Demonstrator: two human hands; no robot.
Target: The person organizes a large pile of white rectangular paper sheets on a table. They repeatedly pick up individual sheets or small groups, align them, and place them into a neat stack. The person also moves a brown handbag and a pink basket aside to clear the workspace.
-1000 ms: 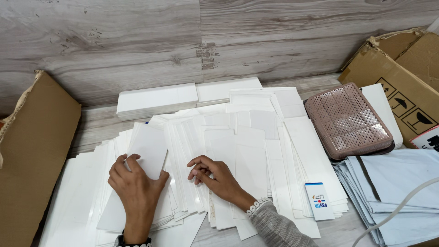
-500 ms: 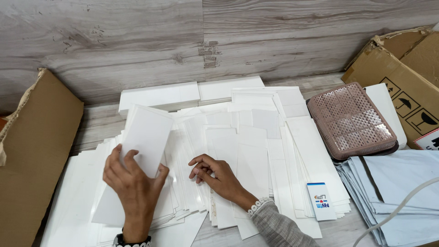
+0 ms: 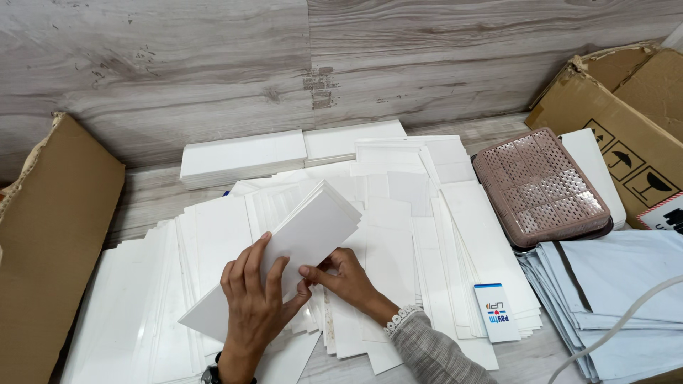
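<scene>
White flat carton stack (image 3: 284, 259) grasped by left hand (image 3: 252, 313) from below, right hand (image 3: 338, 274) pinching its near edge, lifted over loose sheets (image 3: 420, 242); risk: tilted stack could fan and slip beyond fingers.

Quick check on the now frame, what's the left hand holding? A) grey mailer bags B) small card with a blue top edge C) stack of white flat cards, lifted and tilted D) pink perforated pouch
C: the left hand grips a stack of white flat cards, raised off the spread pile and tilted, with the right hand touching its lower edge; the pink perforated pouch lies untouched to the right.
</scene>
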